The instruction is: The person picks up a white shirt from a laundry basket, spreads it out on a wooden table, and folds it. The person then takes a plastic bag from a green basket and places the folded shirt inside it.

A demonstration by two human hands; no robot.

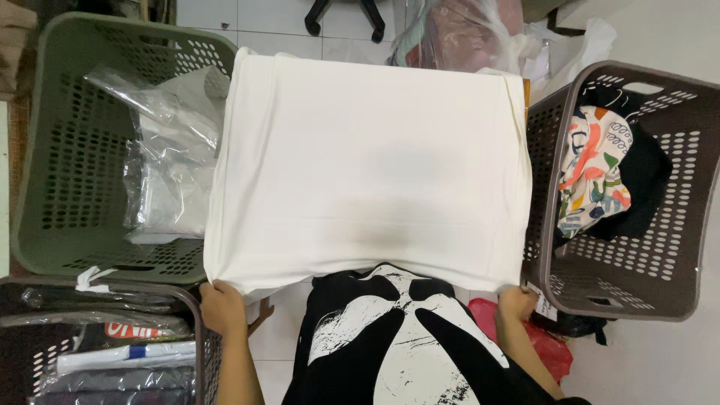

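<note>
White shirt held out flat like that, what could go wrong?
The white shirt is pinched only at its two near corners, by the left hand and the right hand. If either grip slips, that side would likely droop. Its edges hang over the green basket and the brown basket, so it might snag on a rim or sag into one.

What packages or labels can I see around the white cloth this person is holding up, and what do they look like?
Clear plastic bags: crumpled, see-through, inside the green basket at left.
Flat wrapped packs: stacked in the dark basket at lower left, clear film over grey, white and red contents.
Small paper tag: white, hanging by the brown basket near the right hand.
Red bag: on the floor, lower right.
</note>
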